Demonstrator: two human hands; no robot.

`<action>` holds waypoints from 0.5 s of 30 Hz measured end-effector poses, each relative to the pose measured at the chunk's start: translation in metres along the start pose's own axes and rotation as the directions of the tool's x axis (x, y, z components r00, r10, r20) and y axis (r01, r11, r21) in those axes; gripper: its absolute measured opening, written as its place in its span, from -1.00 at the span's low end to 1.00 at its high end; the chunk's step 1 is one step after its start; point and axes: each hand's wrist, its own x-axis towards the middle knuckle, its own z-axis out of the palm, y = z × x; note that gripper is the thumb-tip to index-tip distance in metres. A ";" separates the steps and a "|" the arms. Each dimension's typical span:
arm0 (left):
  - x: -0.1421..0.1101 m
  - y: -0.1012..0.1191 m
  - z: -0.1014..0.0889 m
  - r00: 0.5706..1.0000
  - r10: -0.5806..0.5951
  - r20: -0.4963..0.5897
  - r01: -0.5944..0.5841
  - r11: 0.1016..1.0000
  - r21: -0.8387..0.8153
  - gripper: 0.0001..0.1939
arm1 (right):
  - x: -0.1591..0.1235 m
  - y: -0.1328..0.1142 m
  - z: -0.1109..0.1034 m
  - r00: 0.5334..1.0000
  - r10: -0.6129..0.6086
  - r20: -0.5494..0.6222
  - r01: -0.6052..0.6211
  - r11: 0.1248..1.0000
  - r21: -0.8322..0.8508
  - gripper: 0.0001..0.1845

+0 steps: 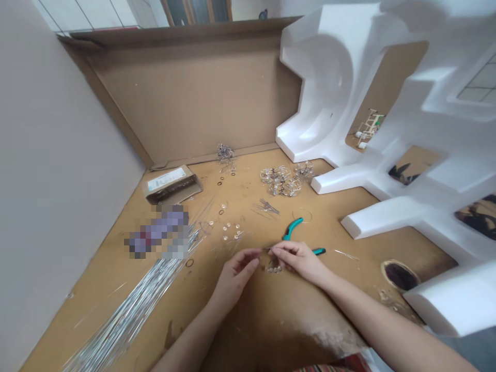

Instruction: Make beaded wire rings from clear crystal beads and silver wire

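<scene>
A small wire ring strung with clear beads [274, 269] hangs just under the fingers of my right hand [297, 260], whose thumb and forefinger are pinched together on it. My left hand [237, 269] is close on the other side, its fingers and thumb bent towards each other. A short dark strand shows between the two sets of fingertips; what lies inside the left pinch is too small to make out. Pliers with teal handles [293, 228] lie just behind my right hand, partly covered by it. Several loose clear beads [228, 226] are scattered beyond my left hand.
A bundle of long silvery wires [147, 294] lies at left, near a blurred purple item [160, 232] and an open cardboard box [172, 185]. Finished-looking beaded wire rings [281, 180] and short wire pieces [268, 206] lie behind. White moulded foam [321, 93] stands at right.
</scene>
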 end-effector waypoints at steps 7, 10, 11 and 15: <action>-0.004 -0.002 0.001 0.989 -0.011 0.147 0.031 0.990 -0.139 -0.81 | -0.001 -0.004 0.001 0.998 0.051 0.049 -0.054 0.997 0.059 -0.60; -0.005 0.001 0.002 0.993 0.049 0.110 -0.023 0.975 -0.223 -0.86 | -0.002 -0.002 0.002 0.992 0.018 0.121 -0.028 0.996 0.084 -0.62; -0.006 0.002 0.002 0.993 0.059 0.106 -0.032 0.971 -0.236 -0.88 | -0.002 -0.001 0.004 0.987 0.013 0.157 -0.031 0.993 0.115 -0.59; -0.006 0.000 0.004 0.989 0.064 0.133 -0.024 0.961 -0.277 -0.90 | -0.004 0.004 0.012 0.956 0.041 0.289 -0.136 0.938 0.318 -0.42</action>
